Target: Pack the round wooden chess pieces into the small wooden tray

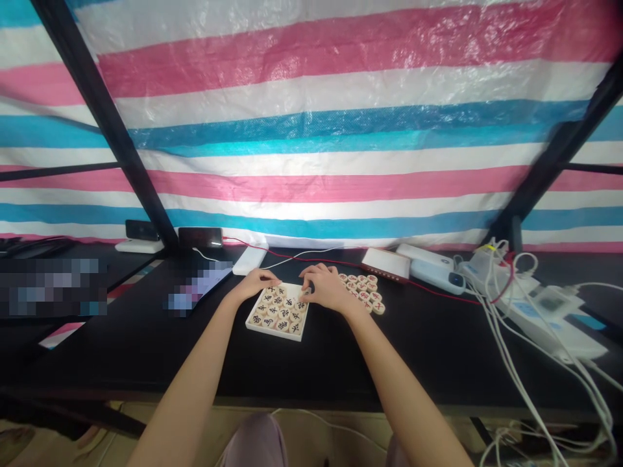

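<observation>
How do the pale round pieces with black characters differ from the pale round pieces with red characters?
The pale round black-marked pieces sit inside a shallow white square tray; the pale round red-marked pieces lie directly on the black tabletop.
The black-marked pieces have both hands at their tray; the red-marked pieces lie to its right, partly hidden by the right arm.
Both show characters on their upward faces.
</observation>
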`<state>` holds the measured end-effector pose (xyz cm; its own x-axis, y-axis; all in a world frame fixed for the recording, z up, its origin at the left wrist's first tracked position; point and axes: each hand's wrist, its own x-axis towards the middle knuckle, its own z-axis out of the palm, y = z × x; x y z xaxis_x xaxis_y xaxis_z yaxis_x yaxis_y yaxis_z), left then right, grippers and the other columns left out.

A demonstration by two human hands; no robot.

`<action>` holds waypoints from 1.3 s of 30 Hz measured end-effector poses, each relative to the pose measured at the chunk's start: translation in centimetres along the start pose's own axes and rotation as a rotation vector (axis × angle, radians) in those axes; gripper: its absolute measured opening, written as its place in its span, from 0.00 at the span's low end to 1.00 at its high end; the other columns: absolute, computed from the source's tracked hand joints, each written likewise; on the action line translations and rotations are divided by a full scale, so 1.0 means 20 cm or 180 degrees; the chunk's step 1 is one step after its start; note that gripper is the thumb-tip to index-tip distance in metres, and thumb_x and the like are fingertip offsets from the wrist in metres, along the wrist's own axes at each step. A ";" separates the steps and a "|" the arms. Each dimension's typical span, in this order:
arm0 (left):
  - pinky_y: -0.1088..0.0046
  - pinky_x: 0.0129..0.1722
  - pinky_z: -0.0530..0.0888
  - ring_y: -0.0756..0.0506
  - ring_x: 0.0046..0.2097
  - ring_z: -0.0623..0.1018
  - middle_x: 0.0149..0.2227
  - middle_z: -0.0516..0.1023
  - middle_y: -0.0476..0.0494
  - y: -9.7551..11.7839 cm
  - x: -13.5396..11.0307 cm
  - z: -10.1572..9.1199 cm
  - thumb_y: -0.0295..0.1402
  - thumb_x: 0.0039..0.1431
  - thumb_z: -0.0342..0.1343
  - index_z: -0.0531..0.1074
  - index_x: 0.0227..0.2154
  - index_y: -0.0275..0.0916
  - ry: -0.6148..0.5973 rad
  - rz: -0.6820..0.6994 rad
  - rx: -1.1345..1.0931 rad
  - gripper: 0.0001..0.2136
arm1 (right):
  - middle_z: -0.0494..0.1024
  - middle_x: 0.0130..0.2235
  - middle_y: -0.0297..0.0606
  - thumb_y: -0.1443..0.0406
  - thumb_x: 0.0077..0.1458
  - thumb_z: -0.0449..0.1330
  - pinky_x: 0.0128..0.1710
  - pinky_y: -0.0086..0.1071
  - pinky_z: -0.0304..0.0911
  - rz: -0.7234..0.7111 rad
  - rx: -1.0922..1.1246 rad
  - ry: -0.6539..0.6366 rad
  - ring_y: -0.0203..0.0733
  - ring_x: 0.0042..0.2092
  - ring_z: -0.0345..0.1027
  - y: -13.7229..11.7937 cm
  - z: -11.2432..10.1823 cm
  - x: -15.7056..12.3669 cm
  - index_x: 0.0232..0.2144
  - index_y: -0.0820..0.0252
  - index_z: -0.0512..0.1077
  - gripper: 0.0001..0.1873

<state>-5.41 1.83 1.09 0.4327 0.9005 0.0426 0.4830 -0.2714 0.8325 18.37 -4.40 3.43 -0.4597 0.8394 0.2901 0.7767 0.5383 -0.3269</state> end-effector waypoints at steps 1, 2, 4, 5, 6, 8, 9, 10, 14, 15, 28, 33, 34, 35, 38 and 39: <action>0.68 0.36 0.70 0.42 0.36 0.75 0.32 0.79 0.41 0.00 0.00 0.00 0.47 0.43 0.61 0.79 0.28 0.35 -0.0006 0.0006 -0.0005 0.18 | 0.72 0.48 0.31 0.58 0.45 0.65 0.44 0.39 0.48 0.0008 -0.0032 -0.0015 0.43 0.49 0.59 0.00 0.00 0.00 0.25 0.57 0.71 0.10; 0.68 0.37 0.70 0.42 0.36 0.75 0.32 0.79 0.41 0.00 0.00 0.00 0.47 0.42 0.61 0.79 0.28 0.35 -0.0005 0.0008 -0.0007 0.18 | 0.72 0.48 0.32 0.57 0.45 0.65 0.44 0.39 0.48 0.0021 -0.0075 -0.0032 0.43 0.49 0.59 0.00 -0.01 0.00 0.25 0.57 0.71 0.11; 0.68 0.37 0.70 0.42 0.36 0.75 0.32 0.79 0.41 0.00 0.00 0.00 0.46 0.42 0.61 0.78 0.27 0.35 0.0009 -0.0004 -0.0002 0.17 | 0.72 0.47 0.34 0.56 0.46 0.65 0.44 0.39 0.48 0.0055 -0.0179 -0.0057 0.44 0.48 0.60 -0.01 -0.01 0.00 0.26 0.57 0.71 0.11; 0.68 0.37 0.70 0.42 0.36 0.75 0.32 0.79 0.41 0.00 0.00 0.00 0.46 0.42 0.61 0.78 0.27 0.35 0.0016 -0.0013 0.0003 0.17 | 0.73 0.46 0.35 0.55 0.47 0.64 0.44 0.39 0.48 0.0077 -0.0230 -0.0059 0.44 0.47 0.60 -0.01 -0.01 0.00 0.26 0.57 0.71 0.12; 0.68 0.37 0.70 0.42 0.36 0.75 0.32 0.79 0.41 0.01 0.00 0.00 0.46 0.43 0.61 0.78 0.27 0.35 0.0015 -0.0020 0.0010 0.17 | 0.73 0.45 0.35 0.53 0.47 0.63 0.43 0.39 0.49 0.0097 -0.0276 -0.0060 0.44 0.47 0.60 -0.01 -0.01 0.00 0.26 0.57 0.71 0.13; 0.68 0.37 0.69 0.42 0.36 0.75 0.31 0.79 0.41 0.02 0.00 0.00 0.46 0.43 0.61 0.78 0.27 0.35 0.0006 -0.0011 0.0020 0.17 | 0.73 0.43 0.36 0.51 0.49 0.61 0.44 0.39 0.49 0.0152 -0.0346 -0.0043 0.44 0.46 0.60 0.00 0.00 -0.01 0.27 0.57 0.72 0.15; 0.68 0.37 0.69 0.42 0.36 0.75 0.31 0.79 0.41 0.02 0.00 0.00 0.46 0.43 0.61 0.78 0.26 0.35 0.0003 -0.0004 0.0025 0.17 | 0.73 0.42 0.36 0.50 0.49 0.60 0.44 0.40 0.48 0.0174 -0.0366 -0.0029 0.44 0.46 0.60 0.00 0.00 -0.01 0.28 0.57 0.72 0.16; 0.68 0.37 0.69 0.42 0.36 0.75 0.31 0.78 0.41 0.03 -0.01 0.00 0.46 0.43 0.60 0.78 0.26 0.35 0.0004 0.0000 0.0031 0.17 | 0.73 0.42 0.37 0.50 0.49 0.60 0.45 0.41 0.48 0.0184 -0.0379 -0.0012 0.45 0.47 0.60 0.00 0.00 -0.01 0.28 0.57 0.72 0.16; 0.68 0.38 0.69 0.42 0.36 0.75 0.32 0.78 0.41 0.03 -0.01 0.00 0.46 0.43 0.61 0.78 0.26 0.35 0.0014 -0.0010 0.0038 0.17 | 0.73 0.43 0.36 0.53 0.48 0.61 0.47 0.42 0.47 0.0083 -0.0327 0.0089 0.45 0.47 0.60 0.00 0.01 0.00 0.28 0.56 0.74 0.13; 0.68 0.38 0.69 0.42 0.37 0.76 0.32 0.79 0.41 0.02 -0.01 0.00 0.46 0.43 0.61 0.78 0.26 0.36 0.0018 -0.0008 0.0032 0.17 | 0.73 0.44 0.35 0.54 0.48 0.62 0.48 0.42 0.47 0.0082 -0.0257 0.0122 0.44 0.47 0.60 0.00 0.01 0.00 0.27 0.55 0.74 0.11; 0.67 0.38 0.69 0.42 0.36 0.75 0.30 0.79 0.42 0.03 -0.01 0.00 0.47 0.43 0.61 0.78 0.26 0.36 -0.0006 -0.0041 0.0064 0.17 | 0.74 0.43 0.36 0.51 0.51 0.60 0.48 0.43 0.48 0.0165 0.0041 -0.0151 0.45 0.47 0.61 0.01 0.00 0.00 0.31 0.53 0.76 0.14; 0.67 0.37 0.69 0.42 0.36 0.75 0.31 0.79 0.41 0.03 0.00 0.00 0.48 0.43 0.60 0.78 0.27 0.36 0.0015 -0.0035 0.0129 0.18 | 0.74 0.42 0.36 0.51 0.52 0.59 0.46 0.41 0.50 0.0250 0.0053 -0.0194 0.44 0.47 0.61 0.04 -0.01 0.00 0.31 0.52 0.76 0.14; 0.67 0.37 0.69 0.42 0.36 0.75 0.32 0.79 0.41 0.03 -0.01 0.00 0.48 0.43 0.60 0.78 0.27 0.35 0.0016 -0.0047 0.0140 0.18 | 0.73 0.42 0.36 0.51 0.52 0.59 0.45 0.40 0.51 0.0282 0.0093 -0.0258 0.45 0.47 0.61 0.04 -0.02 0.00 0.32 0.52 0.76 0.14; 0.67 0.37 0.69 0.42 0.36 0.75 0.32 0.79 0.41 0.04 -0.01 0.01 0.48 0.43 0.60 0.78 0.27 0.35 0.0011 -0.0057 0.0145 0.18 | 0.73 0.42 0.36 0.51 0.52 0.59 0.45 0.39 0.52 0.0312 0.0136 -0.0319 0.45 0.47 0.61 0.04 -0.02 0.00 0.33 0.52 0.76 0.14; 0.67 0.37 0.69 0.42 0.36 0.75 0.31 0.78 0.41 0.05 -0.01 0.01 0.48 0.43 0.60 0.78 0.26 0.35 0.0003 -0.0045 0.0148 0.18 | 0.74 0.39 0.36 0.50 0.52 0.58 0.43 0.36 0.52 0.0301 0.0100 -0.0326 0.44 0.46 0.63 0.04 -0.02 0.00 0.32 0.53 0.76 0.16; 0.67 0.37 0.69 0.42 0.36 0.75 0.31 0.78 0.42 0.05 -0.01 0.01 0.48 0.43 0.60 0.78 0.26 0.35 0.0006 -0.0027 0.0144 0.18 | 0.74 0.39 0.37 0.50 0.53 0.58 0.42 0.35 0.52 0.0252 0.0006 -0.0247 0.43 0.45 0.63 0.04 -0.01 0.00 0.31 0.54 0.76 0.16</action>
<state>-4.93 1.37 1.78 0.4271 0.9034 0.0366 0.5206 -0.2788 0.8070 19.13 -4.02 3.43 -0.4290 0.8825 0.1927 0.8111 0.4702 -0.3479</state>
